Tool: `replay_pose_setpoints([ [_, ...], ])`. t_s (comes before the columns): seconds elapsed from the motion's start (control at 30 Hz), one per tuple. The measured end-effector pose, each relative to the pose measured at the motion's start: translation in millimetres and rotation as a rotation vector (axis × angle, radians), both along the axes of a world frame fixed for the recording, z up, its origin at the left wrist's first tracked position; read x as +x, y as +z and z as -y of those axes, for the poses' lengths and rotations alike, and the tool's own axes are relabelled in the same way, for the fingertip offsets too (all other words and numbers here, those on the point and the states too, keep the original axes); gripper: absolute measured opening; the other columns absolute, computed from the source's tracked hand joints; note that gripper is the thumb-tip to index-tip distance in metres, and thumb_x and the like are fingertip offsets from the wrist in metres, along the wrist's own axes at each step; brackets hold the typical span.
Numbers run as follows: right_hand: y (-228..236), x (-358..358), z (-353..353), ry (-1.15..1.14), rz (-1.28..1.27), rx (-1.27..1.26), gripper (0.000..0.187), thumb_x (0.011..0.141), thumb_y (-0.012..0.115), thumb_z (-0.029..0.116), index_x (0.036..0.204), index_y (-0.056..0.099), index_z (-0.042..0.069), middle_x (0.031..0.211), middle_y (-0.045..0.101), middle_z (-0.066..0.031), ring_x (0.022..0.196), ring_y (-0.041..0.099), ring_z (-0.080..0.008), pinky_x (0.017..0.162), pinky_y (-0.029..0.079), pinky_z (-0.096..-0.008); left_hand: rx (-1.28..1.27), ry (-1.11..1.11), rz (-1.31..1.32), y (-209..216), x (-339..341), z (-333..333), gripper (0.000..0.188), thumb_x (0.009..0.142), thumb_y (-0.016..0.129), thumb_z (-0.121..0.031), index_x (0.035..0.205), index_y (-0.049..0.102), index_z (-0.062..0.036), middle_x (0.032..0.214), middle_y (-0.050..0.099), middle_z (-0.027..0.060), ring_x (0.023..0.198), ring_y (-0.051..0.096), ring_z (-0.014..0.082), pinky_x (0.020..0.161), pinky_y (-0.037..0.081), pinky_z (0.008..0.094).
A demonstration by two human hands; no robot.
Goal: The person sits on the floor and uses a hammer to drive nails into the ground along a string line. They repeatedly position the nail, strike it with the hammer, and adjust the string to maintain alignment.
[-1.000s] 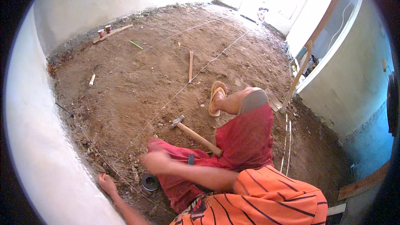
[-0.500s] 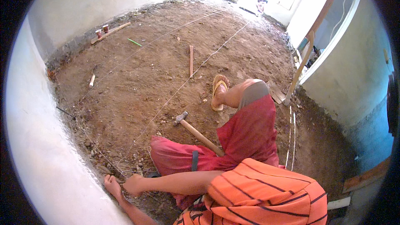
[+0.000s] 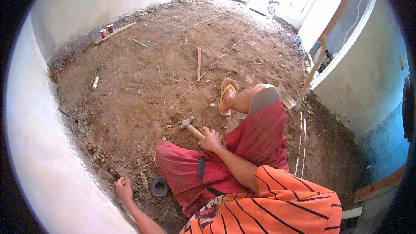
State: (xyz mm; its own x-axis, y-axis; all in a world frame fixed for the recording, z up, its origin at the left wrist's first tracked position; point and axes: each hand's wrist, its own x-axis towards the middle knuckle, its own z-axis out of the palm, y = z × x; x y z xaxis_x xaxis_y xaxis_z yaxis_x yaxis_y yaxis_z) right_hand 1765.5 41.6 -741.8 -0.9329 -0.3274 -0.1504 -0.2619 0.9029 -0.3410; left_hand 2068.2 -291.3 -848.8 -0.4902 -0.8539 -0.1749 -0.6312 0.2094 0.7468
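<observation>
My left hand (image 3: 124, 188) is low beside the white wall, fingers pinched at a thin white string (image 3: 173, 105). Whether a peg or nail is also between those fingers I cannot make out. My right hand (image 3: 210, 140) is closed round the wooden handle of a hammer (image 3: 193, 129), whose metal head rests on the dirt. Its handle end is hidden by my hand and red trousers. Loose loops of string lie beside my left hand, next to a black roll of tape (image 3: 159, 187).
A second string (image 3: 182, 31) crosses the dirt floor (image 3: 143, 86). A flat wooden stake (image 3: 199, 63) lies ahead, a white-handled tool (image 3: 95, 82) at left. Two cups (image 3: 106, 30) stand near a plank. A long curved wooden handle (image 3: 313, 71) leans right. Someone (image 3: 272, 5) is far off.
My right hand has left the string by the wall and taken hold of the hammer handle. My left hand stays by the wall. The tape roll has come into full view.
</observation>
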Motion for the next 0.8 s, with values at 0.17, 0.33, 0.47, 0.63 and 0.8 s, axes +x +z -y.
replay_pose_setpoints([
  [0.17,-74,-11,-21,-0.096,0.205,-0.041,0.044,0.069,0.066,0.029,0.109,0.054,0.015,0.102,0.062,-0.0184,0.1,0.058,-0.0349,0.082,0.048,-0.0483,-0.24,0.008,0.054,0,4,-13,0.034,0.072,0.055,-0.01,0.103,0.062,0.0015,0.095,0.064,0.0172,0.088,0.062,0.0287,0.078,0.048,0.0354],
  [0.33,-73,-40,-21,-0.125,0.262,0.031,0.047,0.071,0.063,0.022,0.117,0.055,0.017,0.108,0.061,-0.0147,0.102,0.058,-0.0309,0.087,0.045,-0.0455,-0.152,0.058,0.026,0,9,-14,0.034,0.073,0.052,-0.009,0.105,0.06,0.0003,0.097,0.063,0.016,0.085,0.061,0.0291,0.077,0.047,0.0368],
  [0.47,-40,-53,-25,-0.08,0.114,0.19,0.044,0.073,0.063,0.021,0.116,0.057,0.027,0.114,0.059,-0.0084,0.111,0.052,-0.0283,0.097,0.033,-0.0503,-0.32,0.048,-0.048,5,13,-11,0.032,0.075,0.049,-0.008,0.105,0.059,-0.0014,0.099,0.061,0.0141,0.075,0.06,0.0265,0.072,0.048,0.036],
  [0.63,-40,-50,-28,-0.132,-0.025,0.201,0.049,0.071,0.063,0.021,0.12,0.055,0.021,0.11,0.059,-0.0125,0.109,0.051,-0.0319,0.097,0.034,-0.0476,0.278,0.156,-0.593,23,-9,-19,0.03,0.074,0.047,-0.006,0.102,0.059,-0.0037,0.079,0.054,0.0049,0.058,0.053,0.0129,0.057,0.047,0.0278],
  [0.8,-46,-29,23,0.228,0.015,-0.392,0.041,0.07,0.058,0.015,0.111,0.061,0.009,0.111,0.06,-0.0177,0.105,0.056,-0.0301,0.093,0.044,-0.0366,0.532,0.173,-0.849,83,-34,-69,0.029,0.073,0.046,-0.005,0.1,0.058,-0.0045,0.06,0.039,-0.0044,0.047,0.039,0.0047,0.041,0.04,0.0213],
])
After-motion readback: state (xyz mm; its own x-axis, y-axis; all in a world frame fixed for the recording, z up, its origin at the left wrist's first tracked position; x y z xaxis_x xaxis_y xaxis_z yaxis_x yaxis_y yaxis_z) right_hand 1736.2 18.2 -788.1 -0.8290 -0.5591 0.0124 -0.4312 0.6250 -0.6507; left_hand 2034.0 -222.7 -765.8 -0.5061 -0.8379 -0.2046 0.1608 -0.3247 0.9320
